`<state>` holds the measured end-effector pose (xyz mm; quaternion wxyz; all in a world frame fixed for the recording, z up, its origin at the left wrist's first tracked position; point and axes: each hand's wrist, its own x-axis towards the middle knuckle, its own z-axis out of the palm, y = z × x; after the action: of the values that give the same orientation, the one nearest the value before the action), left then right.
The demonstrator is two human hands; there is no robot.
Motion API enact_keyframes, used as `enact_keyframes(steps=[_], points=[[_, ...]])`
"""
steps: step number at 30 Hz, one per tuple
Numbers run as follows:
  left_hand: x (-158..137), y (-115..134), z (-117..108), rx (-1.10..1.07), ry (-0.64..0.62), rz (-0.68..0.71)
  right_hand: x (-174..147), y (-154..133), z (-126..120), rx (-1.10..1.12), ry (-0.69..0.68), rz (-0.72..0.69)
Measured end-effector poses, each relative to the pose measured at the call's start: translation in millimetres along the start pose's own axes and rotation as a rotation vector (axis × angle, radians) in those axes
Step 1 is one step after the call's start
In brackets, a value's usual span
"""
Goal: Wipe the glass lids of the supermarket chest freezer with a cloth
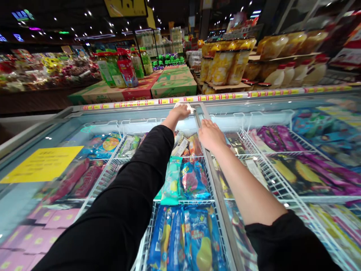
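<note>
White cloth [188, 107] bunched under left hand [180, 111], upper centre of frame, on far rim of chest freezer [141, 109]; long axis unclear. Yellow notice [42, 163] at left, writing unreadable. Fingers curled, pinching cloth. Right hand [211, 134] lies flat, fingers together, on lid frame [208, 165] running away from camera.

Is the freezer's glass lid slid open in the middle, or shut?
Open in the middle. The ice cream packets under the arms show sharp, with no glass glare, while the left lid reflects. The right hand rests on the lid frame.
</note>
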<state>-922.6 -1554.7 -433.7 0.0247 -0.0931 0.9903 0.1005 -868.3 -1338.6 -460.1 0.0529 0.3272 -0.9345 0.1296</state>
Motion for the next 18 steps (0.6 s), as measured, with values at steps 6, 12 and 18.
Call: enact_keyframes(steps=[6, 12, 18], points=[[-25.6, -47.0, 0.3, 0.019, 0.045, -0.050, -2.9, -6.6, -6.1, 0.014, 0.010, 0.002], [-11.9, -16.8, 5.2, 0.040, -0.047, 0.050, -8.0, -16.9, -17.5, -0.042, -0.065, 0.045], [23.4, 2.8, 4.5, 0.021, -0.076, 0.033, -8.9, -17.6, -19.2, -0.044, -0.081, 0.045]])
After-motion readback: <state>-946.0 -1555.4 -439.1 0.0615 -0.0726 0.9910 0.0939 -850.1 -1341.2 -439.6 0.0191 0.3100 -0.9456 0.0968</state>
